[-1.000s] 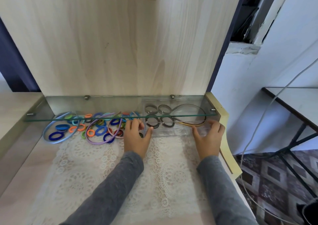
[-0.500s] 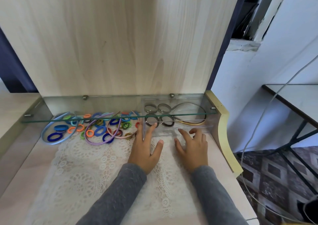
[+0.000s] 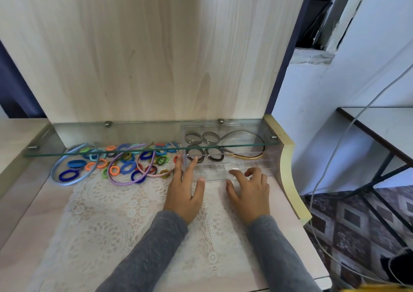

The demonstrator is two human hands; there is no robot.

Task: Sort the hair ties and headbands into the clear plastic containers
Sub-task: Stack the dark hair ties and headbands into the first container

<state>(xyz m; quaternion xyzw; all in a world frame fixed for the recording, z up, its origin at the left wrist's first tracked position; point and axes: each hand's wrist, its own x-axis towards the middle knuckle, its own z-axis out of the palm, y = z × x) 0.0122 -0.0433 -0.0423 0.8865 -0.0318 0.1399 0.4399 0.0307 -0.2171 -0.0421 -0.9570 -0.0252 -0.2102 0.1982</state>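
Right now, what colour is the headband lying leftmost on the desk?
Light blue thin plastic headband; the head view is the only one that shows it.

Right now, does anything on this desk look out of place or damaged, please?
The coloured hair ties and headbands lie in a loose jumble along the lace mat's edge, left of the clear container, which holds only a few dark ties and a gold headband. Also, the wall plaster at upper right is cracked.
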